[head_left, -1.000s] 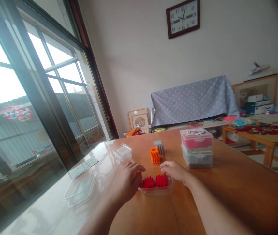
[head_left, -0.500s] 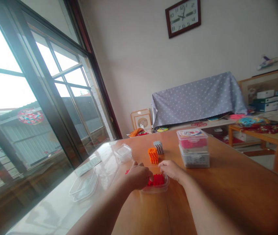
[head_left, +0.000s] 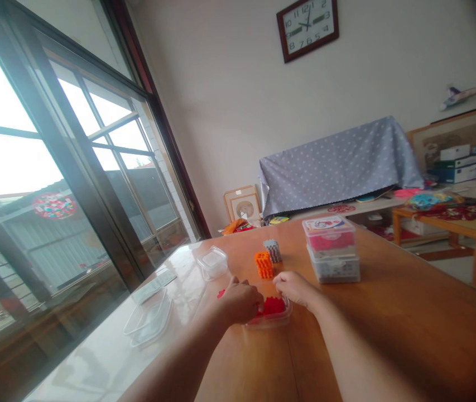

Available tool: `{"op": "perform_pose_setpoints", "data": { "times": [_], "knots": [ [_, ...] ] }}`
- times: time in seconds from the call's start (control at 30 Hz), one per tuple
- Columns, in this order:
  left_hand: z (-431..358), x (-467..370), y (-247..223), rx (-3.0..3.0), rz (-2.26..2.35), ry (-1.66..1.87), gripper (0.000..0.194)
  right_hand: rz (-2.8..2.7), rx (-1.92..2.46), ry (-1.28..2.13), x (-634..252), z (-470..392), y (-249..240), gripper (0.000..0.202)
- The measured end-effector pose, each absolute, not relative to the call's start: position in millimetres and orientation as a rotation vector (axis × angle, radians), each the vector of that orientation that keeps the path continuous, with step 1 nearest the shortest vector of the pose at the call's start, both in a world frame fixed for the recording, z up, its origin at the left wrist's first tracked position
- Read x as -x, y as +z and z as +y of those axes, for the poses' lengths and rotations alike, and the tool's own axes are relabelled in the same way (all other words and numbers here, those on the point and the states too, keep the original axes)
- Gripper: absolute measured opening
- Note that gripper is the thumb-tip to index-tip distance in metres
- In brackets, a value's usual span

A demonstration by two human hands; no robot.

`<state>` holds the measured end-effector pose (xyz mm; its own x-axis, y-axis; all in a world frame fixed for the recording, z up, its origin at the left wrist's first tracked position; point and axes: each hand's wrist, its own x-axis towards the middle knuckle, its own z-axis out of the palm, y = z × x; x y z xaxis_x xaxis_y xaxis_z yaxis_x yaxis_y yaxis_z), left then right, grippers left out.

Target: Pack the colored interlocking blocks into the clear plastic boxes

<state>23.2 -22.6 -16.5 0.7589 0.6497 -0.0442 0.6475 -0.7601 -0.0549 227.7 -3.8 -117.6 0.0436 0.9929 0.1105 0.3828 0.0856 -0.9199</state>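
Note:
A clear plastic container (head_left: 272, 321) holding red interlocking pieces (head_left: 273, 306) sits on the table in front of me. My left hand (head_left: 241, 301) reaches over its left side, fingers curled down by the red pieces; what they grip is hidden. At the container's far right corner is my right hand (head_left: 295, 289), its fingers closed together; whether they pinch the rim or a small piece I cannot tell. Another red piece (head_left: 221, 293) shows just left of my left hand. Beyond my hands stand an orange stack (head_left: 263, 264) and a grey stack (head_left: 272, 251) of similar pieces.
Two stacked clear boxes (head_left: 332, 251) stand on the right of the wooden table (head_left: 388, 324). Toward the window lie an empty-looking clear tub (head_left: 212, 262), clear lids (head_left: 149, 318) and a paper slip (head_left: 158, 283). A cloth-draped object (head_left: 330, 173) is against the wall.
The view has shifted slightly. Both hands stay at the container, with the left hand's fingers moved only a little over the red pieces.

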Motion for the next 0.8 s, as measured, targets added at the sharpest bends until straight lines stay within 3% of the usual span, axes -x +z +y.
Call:
{"op": "perform_pose_setpoints", "data": {
  "times": [0.13, 0.4, 0.8],
  "knots": [
    [-19.8, -20.3, -15.8, 2.927, -1.074, 0.051, 0.026, -1.489, 1.454, 0.856, -227.4, -2.7, -117.1, 0.013],
    [-18.1, -32.1, -16.7, 3.066, -0.976, 0.095, 0.044, -1.511, 1.450, 0.845, -225.0, -6.7, -112.3, 0.016],
    [-20.6, -25.2, -21.8, 3.059, -1.019, 0.129, 0.028, -1.520, 1.448, 0.800, -225.3, -11.5, -109.4, 0.016]
  ]
}}
